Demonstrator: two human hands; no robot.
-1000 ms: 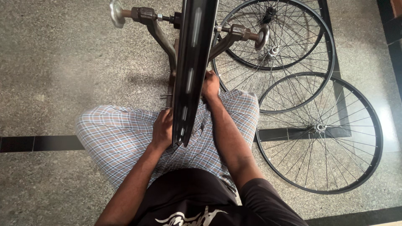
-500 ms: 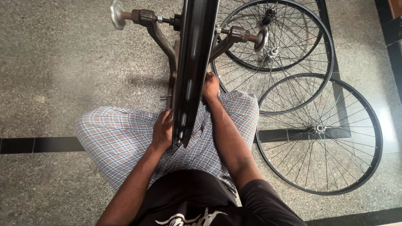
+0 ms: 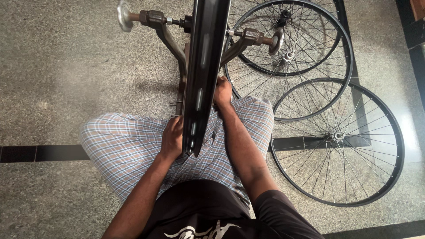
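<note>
A black bicycle wheel rim point(image 3: 204, 71) stands upright in a metal truing stand point(image 3: 172, 37), seen edge-on, running from the top of the view down to my lap. My left hand point(image 3: 172, 137) rests against the rim's left side near its lower end, fingers curled on it. My right hand point(image 3: 222, 91) grips the rim's right side, further up, by the spokes. I sit cross-legged in checked trousers point(image 3: 128, 148) behind the stand.
Three spoked black wheels lie overlapping on the speckled stone floor to my right: two at the back point(image 3: 310, 26), one nearer point(image 3: 376, 146). A dark inlay strip point(image 3: 40, 152) crosses the floor. The stand's threaded knobs point(image 3: 125, 15) stick out sideways.
</note>
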